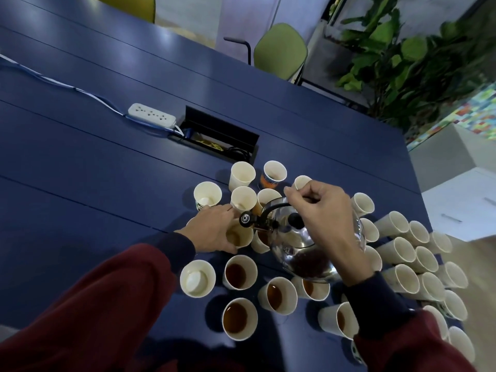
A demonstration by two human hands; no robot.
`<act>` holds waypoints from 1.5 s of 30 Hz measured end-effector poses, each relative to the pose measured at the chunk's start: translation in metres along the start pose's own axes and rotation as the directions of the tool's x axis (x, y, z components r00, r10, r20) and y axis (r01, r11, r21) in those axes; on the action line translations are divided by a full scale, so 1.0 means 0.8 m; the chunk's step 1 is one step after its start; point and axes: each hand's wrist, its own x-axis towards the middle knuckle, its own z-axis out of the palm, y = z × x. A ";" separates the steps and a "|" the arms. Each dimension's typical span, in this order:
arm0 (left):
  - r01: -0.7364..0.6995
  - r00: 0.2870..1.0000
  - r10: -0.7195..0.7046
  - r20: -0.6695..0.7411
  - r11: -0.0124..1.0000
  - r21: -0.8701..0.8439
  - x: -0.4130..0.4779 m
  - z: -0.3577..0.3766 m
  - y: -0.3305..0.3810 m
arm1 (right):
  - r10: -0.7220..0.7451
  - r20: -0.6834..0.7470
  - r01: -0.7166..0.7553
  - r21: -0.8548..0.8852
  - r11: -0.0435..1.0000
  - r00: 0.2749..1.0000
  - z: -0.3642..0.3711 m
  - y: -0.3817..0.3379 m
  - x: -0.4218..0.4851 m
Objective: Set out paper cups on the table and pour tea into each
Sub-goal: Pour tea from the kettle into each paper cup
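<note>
R hand (320, 210) tips kettle (302, 252) — L hand (214, 229) grips cup (241, 236).

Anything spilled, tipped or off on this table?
No spill or tipped cup shows. One empty cup sits beside the filled cups nearest the camera; it looks skipped. The power strip and open cable hatch sit just behind the cups, near the tilted kettle.
</note>
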 end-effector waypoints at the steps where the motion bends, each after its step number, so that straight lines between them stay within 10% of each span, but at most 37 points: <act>1: -0.006 1.000 0.006 0.012 1.000 0.007 0.001 -0.002 0.001 | -0.005 -0.005 0.005 -0.011 1.000 1.000 0.001 0.001 0.001; 18: -0.001 1.000 0.004 0.025 0.992 -0.127 -0.004 -0.007 -0.005 | 0.072 -0.008 -0.070 0.158 0.985 0.997 -0.006 0.015 0.001; 26: 0.056 0.977 -0.088 -0.193 0.985 -0.161 0.017 -0.041 0.002 | 0.258 -0.021 -0.219 0.465 0.858 0.966 -0.013 0.032 0.021; 45: 0.183 0.983 -0.176 -0.060 0.973 0.143 0.094 -0.036 -0.015 | 0.029 -0.048 -0.024 0.091 0.996 0.998 0.005 0.014 0.096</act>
